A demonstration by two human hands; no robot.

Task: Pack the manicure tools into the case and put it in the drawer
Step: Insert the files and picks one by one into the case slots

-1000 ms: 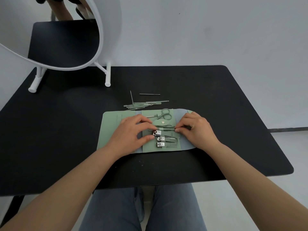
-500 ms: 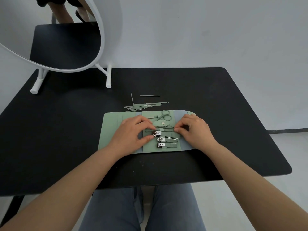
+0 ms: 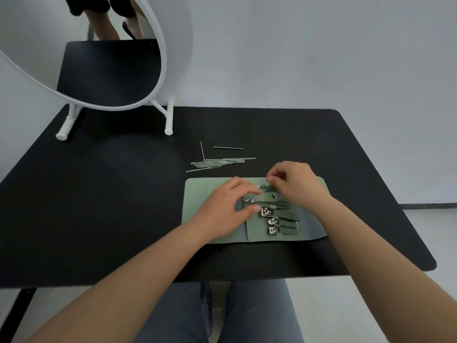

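Moments on, the right hand (image 3: 294, 184) has shifted from the clipper row to the far edge of the open green case (image 3: 197, 191), fingers curled and pinching at what looks like the small scissors; exactly what it holds cannot be told. Left hand (image 3: 230, 209), fingers lying nearly straight, presses the case flat on the black table (image 3: 123, 194), as it did a second ago. Three nail clippers (image 3: 272, 221) sit tucked in their loops near the middle panel. Just beyond the case, a loose cluster of slim tools (image 3: 217, 163) and one stray thin rod (image 3: 227, 148) await packing. Judging by this, the scissors are being seated, and most of the filling remains. No drawer is in sight.
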